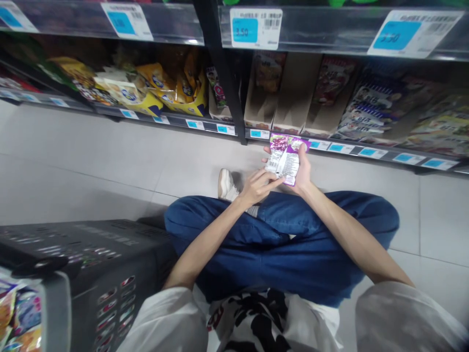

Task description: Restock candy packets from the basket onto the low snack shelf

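Note:
A small purple-and-white snack packet (282,159), with grapes pictured and fine print on its upward side, is held over the floor just in front of the bottom shelf. My right hand (302,171) grips its right side, thumb on top and some fingertips showing past the far left edge. At the packet's lower left corner, my left hand (256,186) closes bent fingers on the edge, one finger along the bottom. Whether the packet is sealed cannot be made out.
The bottom shelf holds cardboard trays (293,107), striped snack packets (370,112) and yellow bags (186,88), with price tags (260,133) along its edge. A higher shelf edge (311,29) juts out above. A grey basket (91,274) containing colourful packets stands at my left. My legs (256,254) are crouched beneath my arms.

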`<action>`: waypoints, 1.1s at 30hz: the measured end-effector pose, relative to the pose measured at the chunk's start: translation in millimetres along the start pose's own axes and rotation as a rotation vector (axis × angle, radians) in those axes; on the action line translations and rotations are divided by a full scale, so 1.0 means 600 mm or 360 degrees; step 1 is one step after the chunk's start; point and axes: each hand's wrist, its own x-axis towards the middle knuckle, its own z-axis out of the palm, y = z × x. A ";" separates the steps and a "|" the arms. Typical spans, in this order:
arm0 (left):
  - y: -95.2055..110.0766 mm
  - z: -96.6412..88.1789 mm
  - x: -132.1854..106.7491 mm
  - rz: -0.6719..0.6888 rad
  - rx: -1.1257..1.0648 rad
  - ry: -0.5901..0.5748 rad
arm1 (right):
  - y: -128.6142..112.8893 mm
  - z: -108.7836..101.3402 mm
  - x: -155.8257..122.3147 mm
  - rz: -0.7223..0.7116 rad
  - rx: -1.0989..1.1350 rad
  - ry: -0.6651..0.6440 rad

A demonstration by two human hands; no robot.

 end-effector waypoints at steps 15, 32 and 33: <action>0.005 0.000 0.001 -0.0070 -0.0049 -0.0069 | 0.000 -0.002 0.004 0.0043 0.0005 -0.0007; 0.005 0.004 -0.001 -0.0163 -0.0076 0.0053 | 0.000 -0.001 0.005 0.0071 -0.0016 0.0036; 0.006 0.004 0.000 -0.0201 -0.0078 0.0083 | -0.001 -0.001 0.005 0.0065 -0.0023 0.0042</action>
